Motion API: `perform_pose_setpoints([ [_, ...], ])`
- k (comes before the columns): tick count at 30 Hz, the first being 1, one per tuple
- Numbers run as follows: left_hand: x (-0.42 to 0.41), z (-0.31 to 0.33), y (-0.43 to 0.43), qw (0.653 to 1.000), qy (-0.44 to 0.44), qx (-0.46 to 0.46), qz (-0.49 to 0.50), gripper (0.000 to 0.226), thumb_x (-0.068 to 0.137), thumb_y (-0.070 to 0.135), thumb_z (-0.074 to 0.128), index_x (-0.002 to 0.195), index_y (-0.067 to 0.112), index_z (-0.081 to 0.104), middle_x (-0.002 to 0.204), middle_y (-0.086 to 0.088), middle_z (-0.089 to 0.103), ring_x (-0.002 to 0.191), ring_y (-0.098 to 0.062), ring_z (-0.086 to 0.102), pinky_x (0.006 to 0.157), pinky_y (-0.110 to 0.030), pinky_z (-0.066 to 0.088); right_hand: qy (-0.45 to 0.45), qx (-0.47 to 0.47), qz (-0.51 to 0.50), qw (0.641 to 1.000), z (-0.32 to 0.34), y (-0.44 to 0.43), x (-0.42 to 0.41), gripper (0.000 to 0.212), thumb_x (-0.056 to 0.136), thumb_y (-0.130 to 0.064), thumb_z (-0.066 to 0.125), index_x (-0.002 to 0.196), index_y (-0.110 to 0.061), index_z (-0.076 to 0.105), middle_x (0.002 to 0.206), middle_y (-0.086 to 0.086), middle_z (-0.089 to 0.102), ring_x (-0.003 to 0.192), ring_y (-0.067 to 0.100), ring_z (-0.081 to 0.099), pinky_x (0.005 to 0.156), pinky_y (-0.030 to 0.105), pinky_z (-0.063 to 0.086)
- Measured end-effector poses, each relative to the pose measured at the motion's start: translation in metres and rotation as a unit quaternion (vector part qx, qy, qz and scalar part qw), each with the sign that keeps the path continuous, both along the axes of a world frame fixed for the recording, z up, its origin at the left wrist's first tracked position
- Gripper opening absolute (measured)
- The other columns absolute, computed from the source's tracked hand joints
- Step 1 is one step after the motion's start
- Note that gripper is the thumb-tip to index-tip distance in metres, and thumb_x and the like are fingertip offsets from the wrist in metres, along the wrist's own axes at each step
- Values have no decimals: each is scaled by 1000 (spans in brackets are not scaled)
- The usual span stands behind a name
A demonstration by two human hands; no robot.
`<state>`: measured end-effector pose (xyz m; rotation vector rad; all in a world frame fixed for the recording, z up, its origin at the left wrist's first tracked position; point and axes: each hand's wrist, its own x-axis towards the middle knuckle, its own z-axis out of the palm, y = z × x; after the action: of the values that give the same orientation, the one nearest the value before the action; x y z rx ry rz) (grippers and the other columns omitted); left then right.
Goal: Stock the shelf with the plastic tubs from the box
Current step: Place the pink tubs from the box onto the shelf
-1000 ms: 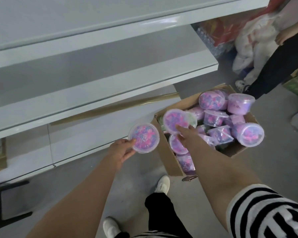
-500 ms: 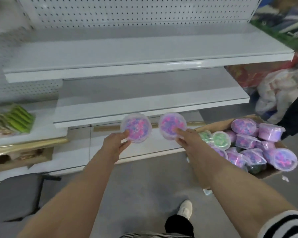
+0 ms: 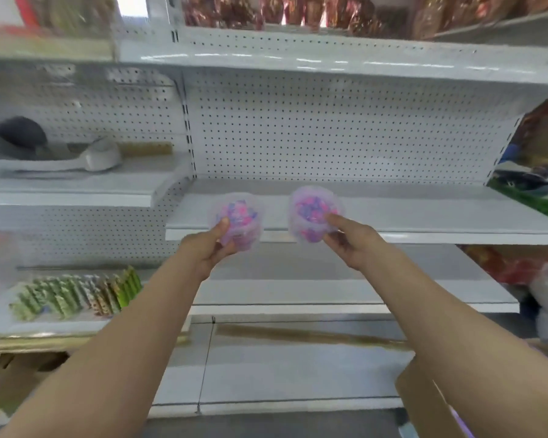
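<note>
I hold two clear plastic tubs of pink and purple bits in front of a white shelf (image 3: 424, 221). My left hand (image 3: 208, 246) grips the left tub (image 3: 238, 216), thumb on its lid. In my right hand (image 3: 351, 240) sits the right tub (image 3: 314, 210), forefinger across its top. Both tubs hover at the shelf's front edge, apart from each other, tilted toward me. A corner of the cardboard box (image 3: 424, 403) shows at the lower right; its contents are out of view.
White pegboard (image 3: 329, 131) backs the shelf. A lower white shelf (image 3: 298, 295) lies beneath. Green packets (image 3: 76, 295) fill the left lower shelf, grey items (image 3: 45, 153) the left upper one. Bagged goods (image 3: 544, 279) stand at the right.
Both hands have risen with their tubs from the box near the floor up to the middle shelf's front edge. My view has tilted up, and the box has dropped almost out of sight.
</note>
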<state>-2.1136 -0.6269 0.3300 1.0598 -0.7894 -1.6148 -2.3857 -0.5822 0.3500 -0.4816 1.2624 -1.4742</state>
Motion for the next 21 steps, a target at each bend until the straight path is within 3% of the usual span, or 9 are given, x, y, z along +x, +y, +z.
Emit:
perform_pose_setpoints([
  [3, 9, 12, -26, 999, 2, -4, 32, 35, 86, 22, 71, 106, -6, 63, 109, -20, 67, 99, -36, 67, 48, -18, 54, 2, -14, 22, 1000, 23, -28, 18, 26, 81, -15, 81, 93, 0, 64, 90, 10, 59, 72, 17, 61, 58, 24, 61],
  [6, 9, 19, -52, 998, -5, -23, 66, 20, 87, 19, 70, 91, 1, 63, 89, -13, 70, 75, -29, 71, 48, -19, 55, -5, -16, 49, 999, 30, -60, 29, 31, 79, -15, 82, 100, 1, 65, 92, 10, 62, 75, 19, 65, 70, 29, 62],
  [8, 11, 19, -73, 996, -8, -20, 83, 20, 86, 19, 71, 91, 2, 62, 73, -9, 73, 58, -24, 71, 46, -21, 55, -7, -13, 60, 998, 29, -87, 32, 36, 78, -16, 83, 104, 2, 65, 95, 11, 64, 78, 20, 67, 71, 31, 62],
  [11, 16, 14, -117, 994, -18, -9, 104, 34, 83, 21, 75, 104, 0, 60, 85, -14, 73, 59, -25, 72, 49, -26, 58, -20, -14, 69, 997, 26, -134, 32, 41, 78, -14, 83, 109, 4, 64, 98, 13, 65, 78, 21, 68, 66, 30, 62],
  [15, 18, 9, -183, 991, -44, 4, 125, 42, 81, 27, 76, 101, -7, 63, 87, -15, 73, 67, -26, 73, 76, -35, 61, -28, -7, 70, 997, 18, -201, 33, 39, 77, -14, 84, 104, 6, 64, 93, 14, 66, 72, 21, 67, 57, 26, 61],
  [16, 19, 9, -199, 990, -53, 9, 127, 43, 81, 27, 76, 100, -9, 63, 90, -17, 72, 67, -27, 73, 77, -36, 61, -27, -3, 69, 997, 18, -217, 34, 35, 77, -13, 83, 100, 6, 64, 92, 14, 65, 70, 20, 66, 53, 24, 60],
  [19, 19, 8, -241, 991, -58, 8, 122, 40, 84, 22, 74, 100, -12, 62, 93, -21, 70, 61, -28, 72, 57, -31, 61, -10, 16, 72, 997, 19, -257, 34, 27, 79, -12, 82, 91, 4, 63, 85, 13, 63, 63, 18, 65, 50, 22, 58],
  [21, 21, 7, -265, 990, -82, 18, 115, 48, 80, 26, 78, 104, -12, 61, 96, -23, 70, 65, -30, 73, 64, -37, 62, -3, 13, 79, 997, 19, -280, 33, 25, 80, -13, 81, 91, 3, 64, 87, 12, 63, 64, 17, 66, 51, 22, 58],
])
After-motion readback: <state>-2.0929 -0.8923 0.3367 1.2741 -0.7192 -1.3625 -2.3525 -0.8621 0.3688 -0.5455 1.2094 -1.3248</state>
